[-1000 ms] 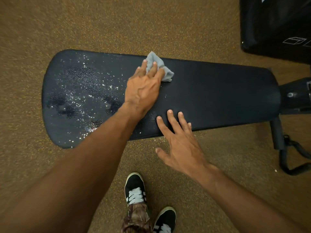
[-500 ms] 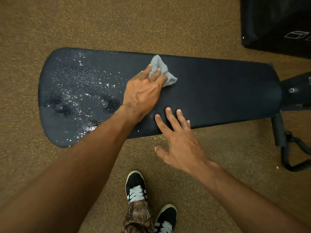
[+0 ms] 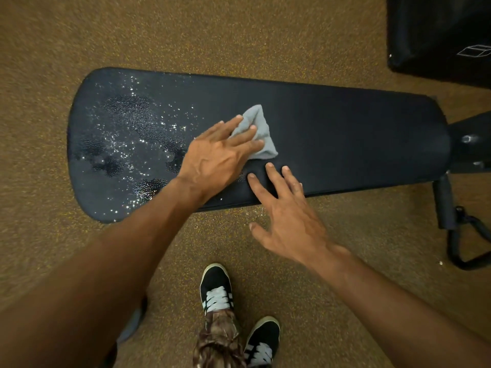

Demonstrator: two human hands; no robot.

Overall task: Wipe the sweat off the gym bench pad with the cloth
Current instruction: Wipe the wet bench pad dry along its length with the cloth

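**Head view.**

- The left grip (image 3: pixel 215 158), a bare hand, lies flat with its fingers straight. It presses a bunched grey cloth (image 3: pixel 259 131) onto the black gym bench pad (image 3: pixel 345 134). Nothing is clasped; the cloth is only pinned under the fingers.
- The cloth sits about mid-length of the pad, roughly midway between the far and near edges.
- The right grip (image 3: pixel 289 216) is wide and splayed. Its fingertips rest on the pad's near edge, just beside the cloth, and the palm hangs out over the speckled floor (image 3: pixel 186 35).
- Sweat droplets (image 3: pixel 127 136) bead thickly over the broad left end of the pad. The surface to the right of the cloth looks dull and dry.

**Judgement of the step.** This is a wiping stroke, and the wet zone looks largely untouched.
- Carry the cloth left into the beaded area.
- Work in overlapping passes from the far edge to the near edge, with flat, even pressure.
- Spreading the cloth out would give more contact, since a tight bunch tends to smear.
- Turn to a dry face once the cloth is soaked.
- Keep the fingers on the cloth, not ahead of it.
- The right grip can brace the pad edge.

**Writing.** No words are legible.
- The black padded item (image 3: pixel 438 35) at top right bears a white line-drawn cube (image 3: pixel 475 51), cut off by the frame edge.
- The black sneakers (image 3: pixel 216 288) show white laces and stripes; no brand name is readable.
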